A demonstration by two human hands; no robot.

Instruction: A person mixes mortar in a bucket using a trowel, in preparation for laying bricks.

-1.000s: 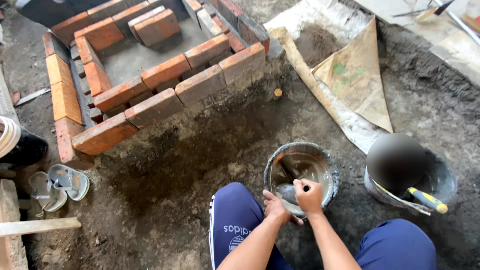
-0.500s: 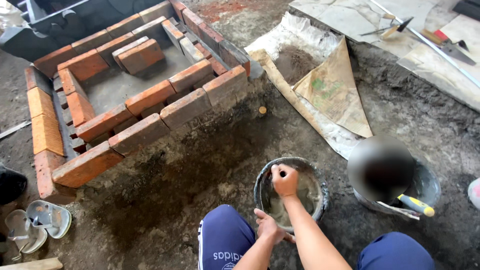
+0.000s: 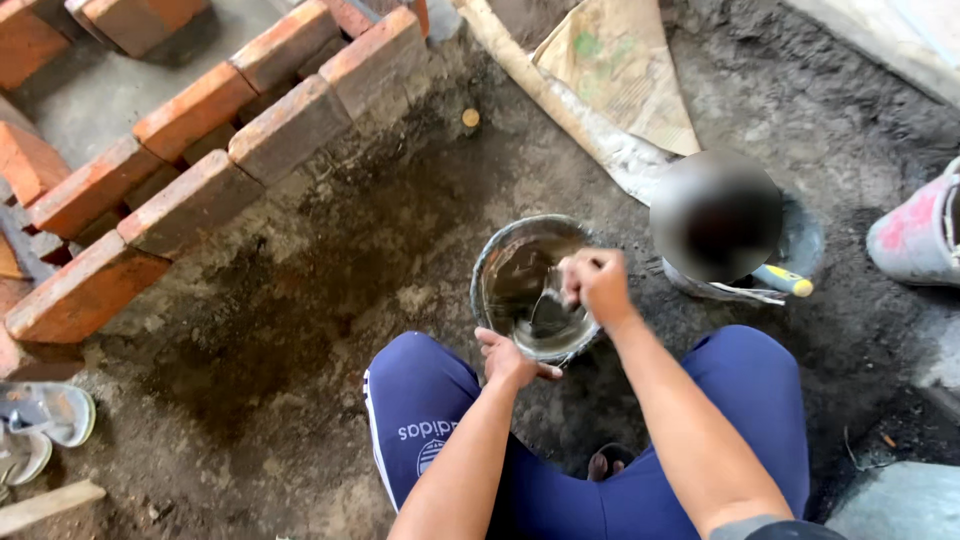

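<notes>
Head view, looking down at bare ground. I see dark, damp, trodden earth across most of the frame, greyer and lumpier toward the top right.

A small round metal bucket (image 3: pixel 530 285) sits on the soil just ahead of my knees, centre frame, with wet grey mortar inside. My left hand (image 3: pixel 508 358) grips its near rim, fingers curled onto the edge. My right hand (image 3: pixel 597 285) is fisted tight over the bucket on the handle of a tool (image 3: pixel 548 305) that dips into the mix; I cannot tell the blade's shape.

Surroundings:
- Upper left: a low brick wall (image 3: pixel 200 140) of red bricks, two rows side by side, laid on a concrete slab (image 3: pixel 95 95).
- Top centre: a tan paper sack (image 3: pixel 625 75) lying open on a pale strip of sheeting.
- Right of the bucket: a second, darker bucket (image 3: pixel 790 245), partly blurred, a yellow-handled tool (image 3: pixel 782 280) across its rim.
- Right edge: a pink-stained container (image 3: pixel 920 235).
- Lower left: grey sandals (image 3: pixel 45 425) and a wood offcut (image 3: pixel 45 505).
- A small round yellow object (image 3: pixel 470 117) on the soil near the bricks.
</notes>
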